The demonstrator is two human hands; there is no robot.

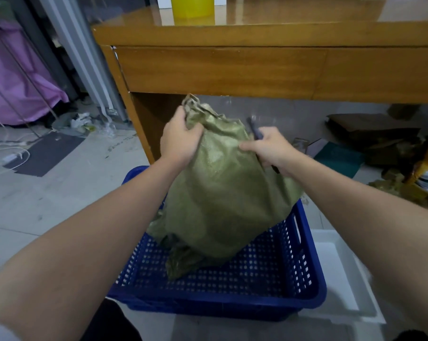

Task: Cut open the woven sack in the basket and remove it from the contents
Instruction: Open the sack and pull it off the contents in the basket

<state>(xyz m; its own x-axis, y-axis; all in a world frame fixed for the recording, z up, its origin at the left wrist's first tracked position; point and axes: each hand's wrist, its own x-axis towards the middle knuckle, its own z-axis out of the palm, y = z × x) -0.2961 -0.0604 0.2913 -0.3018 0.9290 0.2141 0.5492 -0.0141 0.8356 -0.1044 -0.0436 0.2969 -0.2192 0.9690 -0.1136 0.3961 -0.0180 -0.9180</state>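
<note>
A full olive-green woven sack (222,200) stands upright in a blue perforated plastic basket (257,276) on the floor. Its tied, bunched neck points up and away from me. My left hand (181,141) grips the sack just below that neck. My right hand (269,148) rests on the sack's upper right side, thumb pressed on the fabric, while its fingers hold a dark scissors-like cutting tool (254,130) whose tip sticks up behind the sack. The contents of the sack are hidden.
A wooden desk (232,70) stands right behind the basket, with a yellow container (192,6) on top. Cardboard and packaging (370,139) lie on the floor to the right, a white tray (343,274) beside the basket, cables and a dark mat (45,153) to the left.
</note>
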